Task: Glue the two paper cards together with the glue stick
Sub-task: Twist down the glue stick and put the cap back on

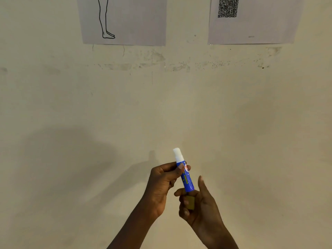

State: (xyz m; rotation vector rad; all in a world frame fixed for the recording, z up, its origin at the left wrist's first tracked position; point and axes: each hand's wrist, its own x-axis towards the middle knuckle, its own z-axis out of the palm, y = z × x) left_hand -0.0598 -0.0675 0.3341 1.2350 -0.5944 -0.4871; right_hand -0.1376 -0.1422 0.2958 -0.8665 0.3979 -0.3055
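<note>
The glue stick [184, 174] is held upright before the wall, pinched near its top by the left hand [161, 184]; its base is grasped by the right hand [195, 203], likely for twisting. No cards are seen.

A pale beige surface [71, 105] fills the view, scuffed and flecked with dark specks in a band along its far part. Two white sheets lie flat at the far edge: one [133, 20] with a line-drawn leg, one [260, 24] with a QR code.
</note>
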